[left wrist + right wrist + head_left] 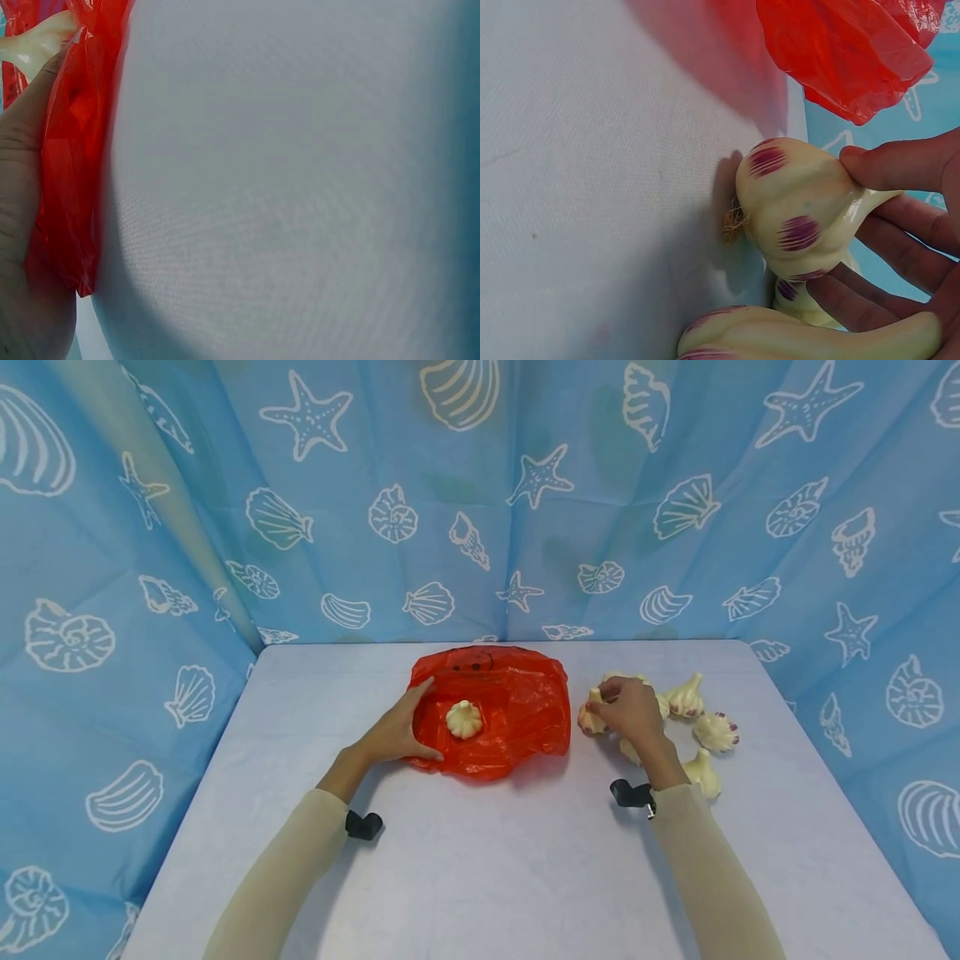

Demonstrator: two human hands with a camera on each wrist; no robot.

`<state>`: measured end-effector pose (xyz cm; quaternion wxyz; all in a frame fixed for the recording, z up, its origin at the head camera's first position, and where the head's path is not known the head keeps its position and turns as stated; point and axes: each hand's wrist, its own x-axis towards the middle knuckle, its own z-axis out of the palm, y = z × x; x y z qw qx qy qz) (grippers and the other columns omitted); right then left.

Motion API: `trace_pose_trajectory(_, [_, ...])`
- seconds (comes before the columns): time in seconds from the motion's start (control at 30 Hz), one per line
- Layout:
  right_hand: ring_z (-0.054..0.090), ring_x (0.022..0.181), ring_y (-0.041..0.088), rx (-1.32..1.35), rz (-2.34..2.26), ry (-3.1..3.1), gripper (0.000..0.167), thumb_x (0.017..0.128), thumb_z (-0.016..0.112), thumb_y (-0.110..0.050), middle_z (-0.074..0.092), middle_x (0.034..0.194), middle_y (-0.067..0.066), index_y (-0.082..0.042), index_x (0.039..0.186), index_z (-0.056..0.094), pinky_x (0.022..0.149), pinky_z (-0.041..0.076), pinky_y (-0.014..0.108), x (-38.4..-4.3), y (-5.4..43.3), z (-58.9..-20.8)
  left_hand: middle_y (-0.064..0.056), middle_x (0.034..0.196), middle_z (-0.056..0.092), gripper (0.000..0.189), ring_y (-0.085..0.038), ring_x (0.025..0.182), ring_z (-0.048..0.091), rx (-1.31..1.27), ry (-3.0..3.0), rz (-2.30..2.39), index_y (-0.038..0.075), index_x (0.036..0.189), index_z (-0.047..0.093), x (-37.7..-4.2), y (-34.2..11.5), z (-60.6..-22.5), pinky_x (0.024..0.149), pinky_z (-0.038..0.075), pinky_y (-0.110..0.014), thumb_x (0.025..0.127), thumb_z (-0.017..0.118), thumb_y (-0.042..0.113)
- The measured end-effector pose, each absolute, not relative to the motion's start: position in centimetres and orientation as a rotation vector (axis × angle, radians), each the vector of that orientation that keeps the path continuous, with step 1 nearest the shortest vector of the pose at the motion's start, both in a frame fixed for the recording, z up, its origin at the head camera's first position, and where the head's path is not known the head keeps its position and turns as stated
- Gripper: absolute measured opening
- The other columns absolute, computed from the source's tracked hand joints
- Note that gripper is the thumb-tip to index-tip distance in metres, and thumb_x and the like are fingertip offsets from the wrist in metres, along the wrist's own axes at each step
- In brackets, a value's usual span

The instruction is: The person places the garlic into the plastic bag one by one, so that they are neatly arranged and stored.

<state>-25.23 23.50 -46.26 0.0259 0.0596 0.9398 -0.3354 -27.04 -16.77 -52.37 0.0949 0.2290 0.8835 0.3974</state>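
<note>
In the head view, a red plastic bag (pixel 517 718) lies on the table with a garlic bulb (pixel 464 719) in its opening. My left hand (pixel 393 727) holds the bag's left edge, thumb in front and fingers behind, spread well apart. The left wrist view shows the thumb (pixel 26 120) against the red film, close to the pale bulb (pixel 41 45). To the right of the bag, my right hand (pixel 630 710) pinches a purple-streaked garlic bulb (pixel 799 210) by its neck. Its root end points toward the table in the right wrist view.
Several more garlic bulbs, among them one with purple tips (pixel 716 732) and a pale one (pixel 702 774), lie around and beyond my right hand. The white table (pixel 480 877) meets a blue shell-print curtain (pixel 480 527) at the back and sides.
</note>
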Motion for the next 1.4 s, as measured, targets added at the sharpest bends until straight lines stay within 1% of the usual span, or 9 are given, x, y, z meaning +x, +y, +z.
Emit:
trace_pose_trajectory(0.33, [0.063, 0.092, 0.031, 0.147, -1.028, 2.941, 0.036, 0.086, 0.073, -0.028, 0.068, 0.107, 0.016, -0.005, 0.113, 0.066, 0.069, 0.058, 0.036, -25.0, 23.5, -46.2, 0.005, 0.157, 0.026, 0.123, -0.019, 0.143, 0.024, 0.660, 2.620, 1.164, 0.030, 0.156, 0.012, -26.8, -16.7, -52.1, 0.100, 0.044, -0.051, 0.062, 0.090, 0.045])
trace_pose_trajectory(0.6, [0.061, 0.090, 0.030, 0.098, -1.083, 3.005, 0.031, 0.088, 0.071, -0.025, 0.069, 0.104, 0.015, -0.005, 0.111, 0.068, 0.076, 0.057, 0.041, -25.0, 23.4, -45.7, 0.004, 0.157, 0.025, 0.124, -0.021, 0.143, 0.023, 0.673, 2.627, 1.172, 0.029, 0.157, 0.012, -26.8, -16.9, -52.0, 0.099, 0.045, -0.052, 0.062, 0.091, 0.043])
trace_pose_trajectory(0.73, [0.065, 0.084, 0.028, -0.002, -1.151, 3.114, 0.025, 0.088, 0.070, -0.024, 0.072, 0.098, 0.013, -0.004, 0.103, 0.072, 0.072, 0.057, 0.041, -25.0, 23.1, -44.3, 0.003, 0.158, 0.024, 0.124, -0.022, 0.144, 0.023, 0.687, 2.628, 1.173, 0.028, 0.157, 0.012, -26.8, -16.8, -51.9, 0.099, 0.045, -0.052, 0.062, 0.090, 0.043])
trace_pose_trajectory(0.8, [0.067, 0.084, 0.027, -0.053, -1.196, 3.160, 0.022, 0.087, 0.071, -0.023, 0.073, 0.096, 0.012, -0.006, 0.099, 0.073, 0.068, 0.057, 0.041, -25.1, 22.6, -43.2, 0.003, 0.158, 0.024, 0.124, -0.022, 0.143, 0.023, 0.690, 2.633, 1.171, 0.028, 0.157, 0.012, -26.9, -16.9, -51.8, 0.100, 0.044, -0.052, 0.062, 0.090, 0.044])
trace_pose_trajectory(0.9, [0.067, 0.086, 0.027, -0.098, -1.258, 3.191, 0.019, 0.087, 0.071, -0.023, 0.073, 0.097, 0.011, -0.008, 0.098, 0.074, 0.064, 0.057, 0.041, -25.2, 21.8, -41.5, 0.003, 0.157, 0.025, 0.125, -0.022, 0.143, 0.024, 0.695, 2.643, 1.177, 0.028, 0.157, 0.012, -26.9, -16.8, -51.7, 0.100, 0.044, -0.053, 0.061, 0.091, 0.043])
trace_pose_trajectory(1.0, [0.067, 0.088, 0.028, -0.142, -1.322, 3.202, 0.020, 0.087, 0.071, -0.024, 0.072, 0.098, 0.011, -0.008, 0.098, 0.074, 0.067, 0.058, 0.043, -25.4, 20.9, -40.0, 0.003, 0.157, 0.025, 0.125, -0.022, 0.143, 0.024, 0.704, 2.649, 1.181, 0.029, 0.157, 0.011, -27.0, -16.8, -51.6, 0.100, 0.044, -0.052, 0.061, 0.090, 0.044])
trace_pose_trajectory(1.13, [0.067, 0.093, 0.028, -0.222, -1.423, 3.204, 0.020, 0.087, 0.073, -0.024, 0.072, 0.098, 0.010, -0.008, 0.099, 0.075, 0.082, 0.056, 0.045, -25.5, 19.1, -38.3, 0.003, 0.157, 0.026, 0.126, -0.021, 0.143, 0.025, 0.699, 2.651, 1.185, 0.029, 0.157, 0.012, -26.9, -16.7, -51.6, 0.099, 0.045, -0.052, 0.060, 0.090, 0.046])
trace_pose_trajectory(1.3, [0.065, 0.096, 0.024, -0.320, -1.554, 3.140, 0.018, 0.085, 0.075, -0.021, 0.071, 0.097, 0.007, -0.008, 0.098, 0.075, 0.087, 0.055, 0.044, -25.5, 16.1, -36.7, 0.003, 0.157, 0.026, 0.126, -0.022, 0.143, 0.025, 0.685, 2.644, 1.182, 0.028, 0.157, 0.012, -26.8, -16.6, -51.8, 0.099, 0.045, -0.053, 0.060, 0.091, 0.046])
trace_pose_trajectory(1.4, [0.065, 0.097, 0.024, -0.388, -1.600, 3.093, 0.016, 0.085, 0.076, -0.019, 0.071, 0.097, 0.006, -0.008, 0.097, 0.075, 0.087, 0.055, 0.043, -25.6, 14.2, -36.2, 0.003, 0.157, 0.026, 0.126, -0.022, 0.143, 0.025, 0.690, 2.641, 1.178, 0.030, 0.157, 0.011, -26.8, -16.5, -51.9, 0.100, 0.045, -0.052, 0.059, 0.090, 0.048])
